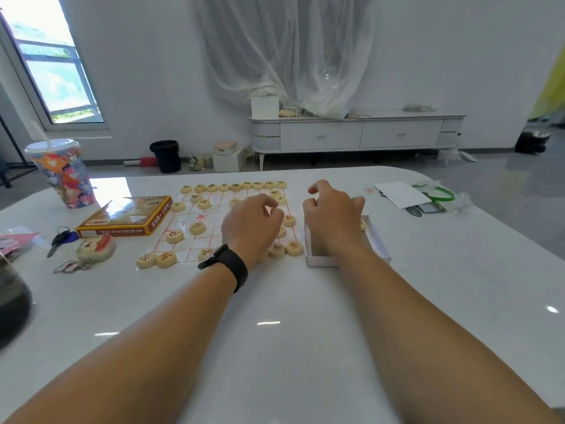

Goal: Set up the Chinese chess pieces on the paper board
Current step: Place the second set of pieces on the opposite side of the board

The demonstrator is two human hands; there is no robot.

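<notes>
Left hand (pixel 252 224) over paper board (pixel 186 218), right hand (pixel 333 218) over white tray (pixel 379 243) (fingers curled, contents unclear); yellow box (pixel 125 217) beside.

The left hand (pixel 251 225) covers the middle of the paper board (pixel 186 220) — pieces beneath can't be told. The right hand (pixel 333 216) hides the white tray (pixel 379 246) — contents mostly unseen.

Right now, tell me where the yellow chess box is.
In the head view, the yellow chess box lies on the white table, just left of the paper board, with the colourful cup behind it and keys beside it.
</notes>
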